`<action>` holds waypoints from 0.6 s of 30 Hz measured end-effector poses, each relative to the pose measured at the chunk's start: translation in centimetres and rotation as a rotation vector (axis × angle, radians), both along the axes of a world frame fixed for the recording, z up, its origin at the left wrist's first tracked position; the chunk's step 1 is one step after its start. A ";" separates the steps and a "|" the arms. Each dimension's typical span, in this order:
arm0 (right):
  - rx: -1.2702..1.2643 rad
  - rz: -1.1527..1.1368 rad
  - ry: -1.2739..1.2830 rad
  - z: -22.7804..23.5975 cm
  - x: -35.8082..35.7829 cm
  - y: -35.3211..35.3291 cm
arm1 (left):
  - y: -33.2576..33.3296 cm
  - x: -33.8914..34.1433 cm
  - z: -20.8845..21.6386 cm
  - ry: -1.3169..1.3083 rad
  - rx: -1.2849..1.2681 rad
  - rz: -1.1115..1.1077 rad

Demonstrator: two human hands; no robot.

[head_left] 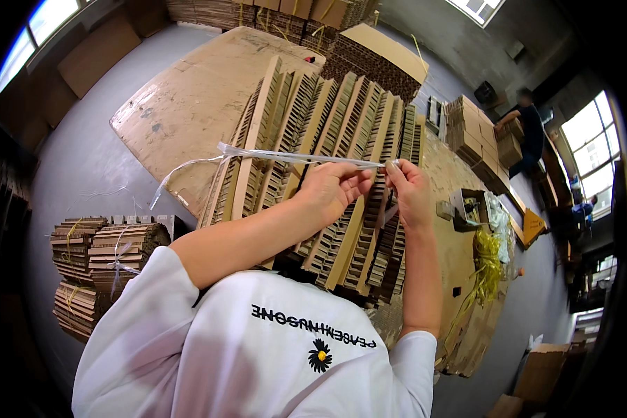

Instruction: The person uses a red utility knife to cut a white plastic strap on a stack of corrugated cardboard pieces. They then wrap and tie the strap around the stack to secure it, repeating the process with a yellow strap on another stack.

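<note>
A pale plastic strap (285, 156) stretches across a bundle of slotted cardboard dividers (285, 118) in front of me. Its loose tail hangs off to the left. My right hand (411, 194) pinches the strap between thumb and forefinger near the bundle's right side. Beside it, my left hand (333, 189) has its fingers curled, the forefinger and thumb against the strap; the other fingers are loosely bent over the dividers. Whether the strap is knotted between my hands is too small to make out.
The bundle rests on a large cardboard sheet (181, 90). Tied divider bundles (125, 247) lie on the floor at left. To the right are an open box (469, 209) and a tangle of yellow strapping (488, 261). Stacked cardboard (376, 59) stands behind; a person (529, 132) works at far right.
</note>
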State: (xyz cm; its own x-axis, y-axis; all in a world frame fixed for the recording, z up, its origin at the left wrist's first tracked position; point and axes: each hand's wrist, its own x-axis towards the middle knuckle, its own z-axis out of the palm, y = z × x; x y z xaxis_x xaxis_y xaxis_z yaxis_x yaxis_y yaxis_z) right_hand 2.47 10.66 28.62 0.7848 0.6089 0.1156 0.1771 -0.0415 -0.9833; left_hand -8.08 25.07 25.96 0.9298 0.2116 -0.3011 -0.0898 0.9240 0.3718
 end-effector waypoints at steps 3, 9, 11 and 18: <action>-0.033 -0.003 -0.004 0.3 0.1 0.0 | 0.5 -1.8 1.3 -0.040 0.045 -0.015; -0.037 0.067 -0.032 1.1 0.9 -0.4 | 4.8 0.5 6.3 -0.259 0.622 -0.050; 0.064 0.000 0.088 1.9 2.0 -0.6 | 6.3 2.5 7.7 -0.379 0.761 -0.122; 0.567 0.107 0.452 3.5 4.4 -2.9 | 8.4 6.0 7.7 -0.338 1.001 -0.147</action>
State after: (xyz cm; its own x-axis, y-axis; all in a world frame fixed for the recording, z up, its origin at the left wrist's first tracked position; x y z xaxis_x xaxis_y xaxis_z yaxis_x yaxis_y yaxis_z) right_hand 6.84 7.73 32.17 0.7701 0.6276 0.1143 -0.2766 0.4901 -0.8266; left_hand -2.03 33.44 33.62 0.9691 0.0985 0.2260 -0.2427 0.2214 0.9445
